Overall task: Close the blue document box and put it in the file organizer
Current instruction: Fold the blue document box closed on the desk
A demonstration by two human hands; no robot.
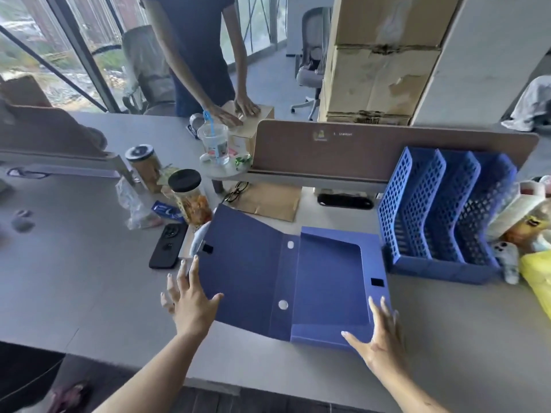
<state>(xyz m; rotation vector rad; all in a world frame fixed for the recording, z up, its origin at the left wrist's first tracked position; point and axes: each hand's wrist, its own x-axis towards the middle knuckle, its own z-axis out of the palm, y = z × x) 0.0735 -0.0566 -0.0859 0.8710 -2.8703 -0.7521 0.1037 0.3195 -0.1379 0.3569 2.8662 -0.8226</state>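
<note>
- Blue document box (325, 289) lies wide open and flat on the grey desk (89, 278), right at the near edge, so the closing part isn't done yet.
- left hand (190, 296) is spread flat with fingers splayed, thumb touching the near-left edge of the box's lid flap (241, 263). It isn't gripping anything as far as I can see.
- right hand (380, 335) is also open, fingers resting on the box's near-right corner, more steadying than holding.
- What's left, I'd say: fold the flap over the tray, tuck the tab into the slot, then lift the whole thing into the organizer.
- Just left of the box: a black phone (168, 245), a jar with a black lid (190, 198) and a plastic bag (134, 204). The flap sits close to them but swings away, so probably no problem.
- file organizer (444, 216) stands just right of and behind the box, slots empty, path looks open.
- Behind the box: brown paper with glasses (237, 190) on it, then a divider panel (387, 147), and another person leaning on the far side.
</note>
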